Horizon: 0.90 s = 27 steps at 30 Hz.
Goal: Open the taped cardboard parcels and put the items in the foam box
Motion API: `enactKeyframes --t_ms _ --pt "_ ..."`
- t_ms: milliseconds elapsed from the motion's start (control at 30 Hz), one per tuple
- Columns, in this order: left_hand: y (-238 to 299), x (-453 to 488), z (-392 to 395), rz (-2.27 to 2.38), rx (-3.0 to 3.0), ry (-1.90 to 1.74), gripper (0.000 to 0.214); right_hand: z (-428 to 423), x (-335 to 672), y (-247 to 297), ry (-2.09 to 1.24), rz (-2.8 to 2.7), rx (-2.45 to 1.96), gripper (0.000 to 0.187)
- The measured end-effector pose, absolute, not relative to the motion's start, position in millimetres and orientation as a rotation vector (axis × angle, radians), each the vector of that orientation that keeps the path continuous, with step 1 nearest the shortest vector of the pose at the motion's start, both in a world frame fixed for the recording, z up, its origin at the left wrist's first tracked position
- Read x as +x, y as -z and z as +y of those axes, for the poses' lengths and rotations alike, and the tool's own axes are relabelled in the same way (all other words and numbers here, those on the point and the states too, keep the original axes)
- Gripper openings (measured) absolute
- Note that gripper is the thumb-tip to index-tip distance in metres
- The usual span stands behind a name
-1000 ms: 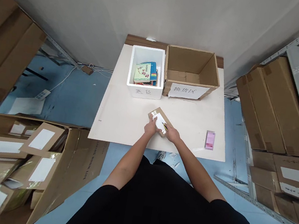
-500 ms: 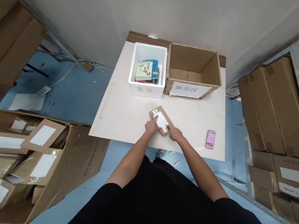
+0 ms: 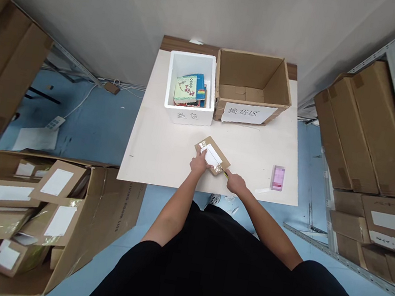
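Note:
A small brown cardboard parcel with a white label lies on the white table in front of me. My left hand presses on the parcel's near left corner, fingers laid on it. My right hand is closed round a thin yellow-green tool, a pen or small cutter, whose tip touches the parcel's near right edge.
At the table's back stand a white foam box with colourful books and an open cardboard box with a paper sign. A pink item lies at the right. A big carton of labelled parcels is on the floor left; stacked cartons on shelves right.
My right hand has drawn back toward me along the parcel's right edge with the thin tool. The left hand stays on the parcel. The view has shifted slightly.

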<state>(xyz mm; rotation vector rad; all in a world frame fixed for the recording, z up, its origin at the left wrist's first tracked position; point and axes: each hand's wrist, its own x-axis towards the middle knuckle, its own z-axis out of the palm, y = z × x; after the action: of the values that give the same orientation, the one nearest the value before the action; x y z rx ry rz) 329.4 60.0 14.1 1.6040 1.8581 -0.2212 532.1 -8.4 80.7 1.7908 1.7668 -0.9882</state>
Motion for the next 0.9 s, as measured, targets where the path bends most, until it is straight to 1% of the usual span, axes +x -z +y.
enactKeyframes --t_ms 67,167,200,300,367,500,567,667,767,900 --pt "-14 329 60 1.855 1.611 0.214 0.11 -16 543 -79 0.995 1.743 1.767 0.075" --pt "-15 327 61 1.857 1.613 0.22 0.111 -35 572 -73 1.048 1.627 1.785 0.067" --pt "-15 327 62 1.855 1.616 0.23 0.111 -42 582 -71 1.066 1.601 1.851 0.065" --pt "-17 328 63 1.853 1.644 0.263 0.111 -52 601 -62 1.135 1.625 2.146 0.067" --pt "-19 335 58 1.868 1.661 0.276 0.111 -43 599 -53 1.184 1.65 2.315 0.071" --pt "-22 362 29 1.92 1.692 0.28 0.11 1 574 -32 1.239 1.6 2.544 0.092" --pt "-21 374 12 1.945 1.697 0.298 0.107 22 567 -23 1.238 1.544 2.609 0.097" --pt "-22 380 -1 1.971 1.727 0.365 0.095 42 567 -13 1.244 1.534 2.613 0.102" --pt "-26 372 11 1.931 1.836 0.436 0.085 48 571 -9 1.225 1.562 2.586 0.103" --pt "-27 360 40 1.649 2.104 0.415 0.081 49 567 -6 1.208 1.555 2.58 0.1"
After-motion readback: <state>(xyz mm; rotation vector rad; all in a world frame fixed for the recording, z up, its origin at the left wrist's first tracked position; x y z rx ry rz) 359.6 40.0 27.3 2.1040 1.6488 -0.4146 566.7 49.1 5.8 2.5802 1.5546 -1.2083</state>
